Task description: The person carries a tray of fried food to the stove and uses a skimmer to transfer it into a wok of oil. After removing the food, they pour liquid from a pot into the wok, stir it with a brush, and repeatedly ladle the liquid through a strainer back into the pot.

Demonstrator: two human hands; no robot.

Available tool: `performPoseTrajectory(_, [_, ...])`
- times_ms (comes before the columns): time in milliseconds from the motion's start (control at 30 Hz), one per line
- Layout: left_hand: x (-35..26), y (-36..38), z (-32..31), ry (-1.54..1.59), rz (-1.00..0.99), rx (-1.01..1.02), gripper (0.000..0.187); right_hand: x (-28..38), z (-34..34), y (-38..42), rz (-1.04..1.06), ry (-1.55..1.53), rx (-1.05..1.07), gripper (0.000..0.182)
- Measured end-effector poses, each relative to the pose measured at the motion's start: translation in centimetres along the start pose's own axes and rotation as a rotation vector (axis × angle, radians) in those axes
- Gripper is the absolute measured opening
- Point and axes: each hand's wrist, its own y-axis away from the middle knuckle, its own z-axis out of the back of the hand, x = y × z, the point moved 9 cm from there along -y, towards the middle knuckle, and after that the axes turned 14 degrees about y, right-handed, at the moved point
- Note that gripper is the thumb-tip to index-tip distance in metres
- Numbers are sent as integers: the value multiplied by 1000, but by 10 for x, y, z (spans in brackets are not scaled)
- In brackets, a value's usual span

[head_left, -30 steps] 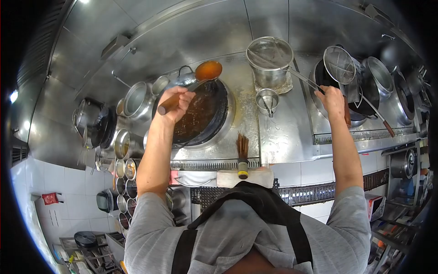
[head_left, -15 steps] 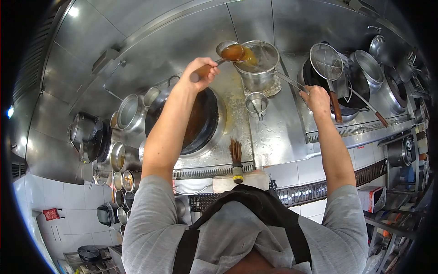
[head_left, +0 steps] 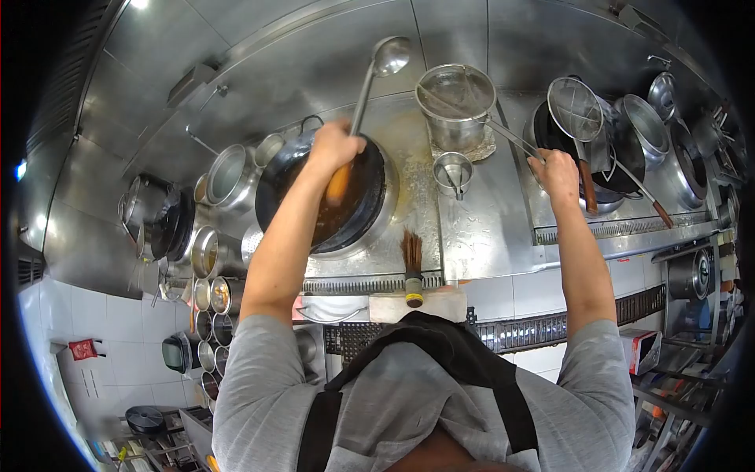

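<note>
My left hand (head_left: pixel 336 148) grips a long ladle (head_left: pixel 392 57) over the wok, its metal bowl raised toward the back wall and its wooden handle pointing down. Dark brown liquid shows inside the black wok (head_left: pixel 376 206), partly hidden by my forearm. With my right hand (head_left: pixel 557 173) I hold the handle of a fine-mesh strainer (head_left: pixel 460 88). The mesh rests over the mouth of a steel pot (head_left: pixel 458 135) on the counter. In front of that pot stands a small metal cup (head_left: pixel 448 167) with a utensil in it.
A brush (head_left: pixel 411 267) stands at the counter's front edge. To the right, another mesh strainer (head_left: pixel 575 108) lies over a second wok, beside several bowls. Metal pots (head_left: pixel 228 177) and small containers crowd the left side. Behind the counter rises a steel wall (head_left: pixel 314 86).
The ladle has swung back left from the strainer, and its bowl has tilted up, no longer pouring amber liquid. My left hand is lower over the wok. My right hand keeps its hold.
</note>
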Motion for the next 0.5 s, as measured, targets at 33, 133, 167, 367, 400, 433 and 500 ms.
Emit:
performPoseTrajectory(33, [1,16,15,-31,-29,-61,34,1,1,0,9,-1,4,31])
performPoseTrajectory(133, [49,55,48,99,141,-83,34,0,-1,-2,46,13,-36,30])
performPoseTrajectory(167, [82,62,56,128,173,-95,37,-1,-5,-4,69,33,-41,32])
performPoseTrajectory(367, [208,135,87,-261,352,-211,40,-3,-13,-12,118,61,-40,37])
performPoseTrajectory(400, [210,148,87,-274,407,-239,40,2,-9,-10,111,63,-20,38])
performPoseTrajectory(433, [225,155,84,-272,419,-244,40,5,-4,-9,103,68,-2,38])
performPoseTrajectory(500, [250,166,74,-273,474,-247,40,6,-5,-9,100,64,-2,39])
